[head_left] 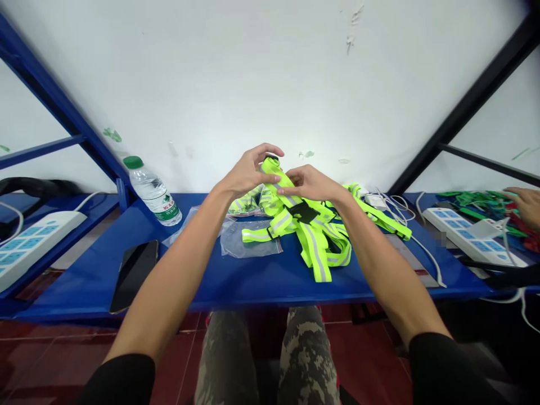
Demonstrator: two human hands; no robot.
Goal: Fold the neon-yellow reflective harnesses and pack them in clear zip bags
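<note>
Holding hi-vis vest [315,253] between fingers [297,178], seemingly

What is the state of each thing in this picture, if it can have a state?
Left hand, thumb against a vest strap, fingers raised.
Right hand, pinching a vest strap.
High-visibility vest, bunched, straps tangled.
Plastic bag, lying flat, crumpled.
Water bottle, capped, standing.
Phone, lying flat, dark.
Co-worker's hand, over green strips.
</note>
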